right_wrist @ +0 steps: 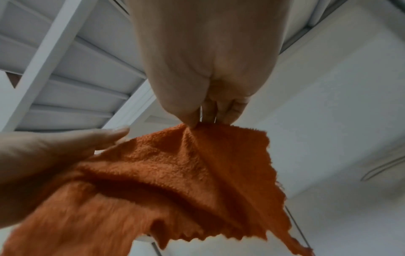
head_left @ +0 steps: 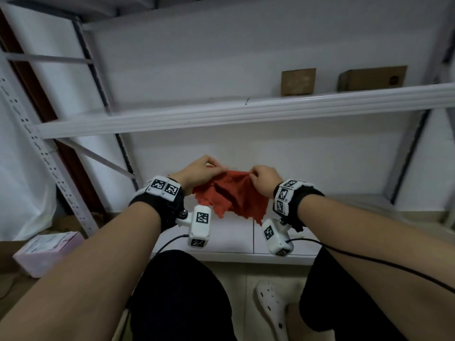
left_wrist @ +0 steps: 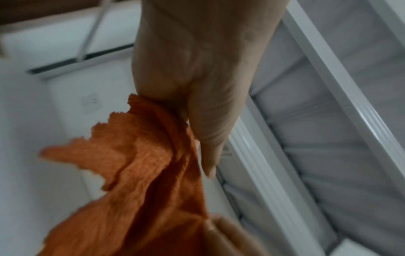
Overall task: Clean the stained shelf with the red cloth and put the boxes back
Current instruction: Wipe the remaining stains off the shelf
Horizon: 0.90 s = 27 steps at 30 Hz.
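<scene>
Both hands hold the red cloth (head_left: 230, 195) up in the air in front of the lower white shelf (head_left: 231, 238). My left hand (head_left: 200, 169) pinches its left top edge; in the left wrist view the cloth (left_wrist: 140, 181) hangs from the curled fingers of that hand (left_wrist: 192, 97). My right hand (head_left: 263, 177) pinches the right top corner, and the right wrist view has the fingertips (right_wrist: 210, 116) clamped on the cloth (right_wrist: 175, 173). Two brown cardboard boxes (head_left: 298, 81) (head_left: 373, 78) stand on the upper shelf (head_left: 221, 114) at the right.
A white slotted upright (head_left: 46, 166) and a diagonal brace run down the left side. A pink box (head_left: 46, 252) lies on the floor at the lower left. My knees and a white shoe (head_left: 273, 308) are below the shelf edge. Cables trail from both wrist cameras.
</scene>
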{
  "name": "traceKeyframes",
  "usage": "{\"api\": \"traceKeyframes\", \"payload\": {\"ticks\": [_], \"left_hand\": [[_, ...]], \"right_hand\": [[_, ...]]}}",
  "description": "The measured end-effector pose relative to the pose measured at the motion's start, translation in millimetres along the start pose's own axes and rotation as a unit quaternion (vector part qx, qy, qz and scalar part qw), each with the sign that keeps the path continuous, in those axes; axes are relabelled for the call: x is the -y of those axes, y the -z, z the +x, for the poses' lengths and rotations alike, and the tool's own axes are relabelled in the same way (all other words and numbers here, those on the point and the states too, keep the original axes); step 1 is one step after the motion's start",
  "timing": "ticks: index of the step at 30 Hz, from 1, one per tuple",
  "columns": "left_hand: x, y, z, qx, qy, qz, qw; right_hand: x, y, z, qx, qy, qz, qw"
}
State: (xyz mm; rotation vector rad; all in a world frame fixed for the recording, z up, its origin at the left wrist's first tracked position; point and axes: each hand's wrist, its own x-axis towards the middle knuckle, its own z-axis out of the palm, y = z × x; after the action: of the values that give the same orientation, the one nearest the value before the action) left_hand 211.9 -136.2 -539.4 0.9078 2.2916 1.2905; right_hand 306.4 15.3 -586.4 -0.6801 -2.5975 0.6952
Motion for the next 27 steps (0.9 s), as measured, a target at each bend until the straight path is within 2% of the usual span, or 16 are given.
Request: {"api": "traceKeyframes", "payload": {"ticks": [3,5,8,10,15,18,22,25,27], "left_hand": [[0,-9,14,0.079,-0.044,0.139,0.986],[-1,-19,26,0.105,-0.077,0.19,0.973],[-5,-36,42,0.046,-0.144,0.209,0.966],[-8,-42,53,0.014,-0.166,0.192,0.967],[-15,-56,79,0.006,-0.189,0.19,0.963],[-12,-64,92,0.002,-0.193,0.196,0.961],[-1,-80,107,0.01,-0.174,0.203,0.964],[14,-104,128,0.029,-0.149,0.202,0.968],[25,-123,142,0.059,-0.115,0.15,0.98]], "right_hand": [[-16,11,-1,-0.042,-0.043,-0.009,0.998],[-26,20,-5,-0.056,-0.066,-0.02,0.996],[-39,35,-14,-0.061,-0.082,-0.035,0.994],[-42,44,-18,-0.052,-0.084,-0.05,0.994],[-47,58,-13,0.001,-0.089,-0.097,0.991],[-60,54,2,0.022,-0.108,-0.121,0.987],[-86,36,26,0.021,-0.176,-0.099,0.979],[-111,13,45,0.04,-0.225,-0.033,0.973],[-124,0,55,0.054,-0.235,0.068,0.968]]}}
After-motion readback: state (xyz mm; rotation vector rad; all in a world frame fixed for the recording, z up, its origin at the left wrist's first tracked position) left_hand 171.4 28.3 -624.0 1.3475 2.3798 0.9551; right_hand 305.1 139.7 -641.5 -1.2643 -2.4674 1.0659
